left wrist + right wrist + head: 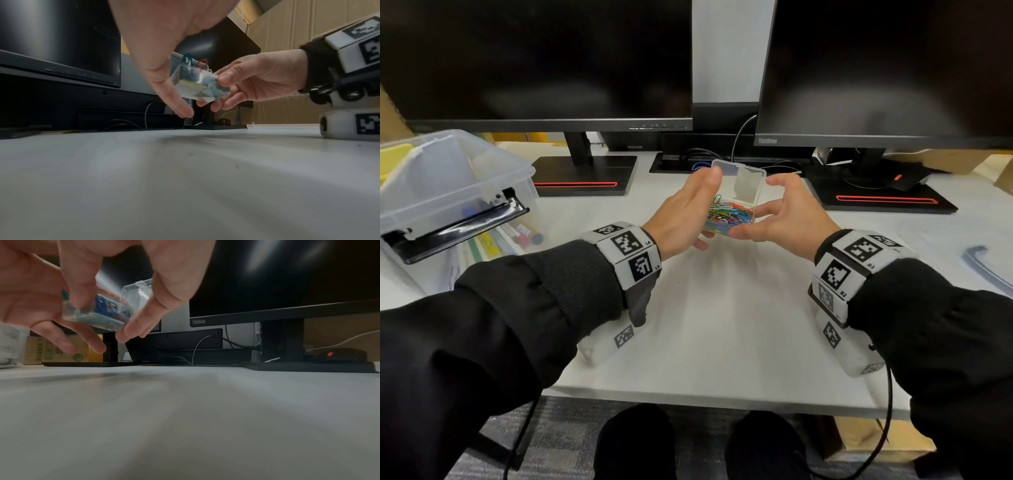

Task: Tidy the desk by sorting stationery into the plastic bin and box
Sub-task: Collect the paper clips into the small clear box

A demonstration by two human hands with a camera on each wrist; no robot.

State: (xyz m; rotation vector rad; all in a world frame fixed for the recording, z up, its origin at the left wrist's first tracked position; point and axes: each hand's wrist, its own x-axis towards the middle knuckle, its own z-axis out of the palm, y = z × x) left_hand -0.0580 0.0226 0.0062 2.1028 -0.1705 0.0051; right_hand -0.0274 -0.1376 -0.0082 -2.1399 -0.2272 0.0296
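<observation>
A small clear plastic box [729,214] full of coloured paper clips is held just above the white desk [722,308], its hinged lid [749,185] standing open. My left hand [686,210] holds its left side, thumb up by the lid and fingers underneath. My right hand [786,212] pinches its right side. The left wrist view shows the box [197,82] off the desk between left hand [164,48] and right hand [261,76]. In the right wrist view the box [102,313] sits under my right hand [170,280]. The large clear plastic bin [448,178] stands at the far left.
The bin holds markers [527,234], a black clipboard [458,226] and yellow items. Two dark monitors [534,58] on black stands [585,174] line the back, with cables and a black mouse [904,180]. A blue-grey strip [986,263] lies at the right edge.
</observation>
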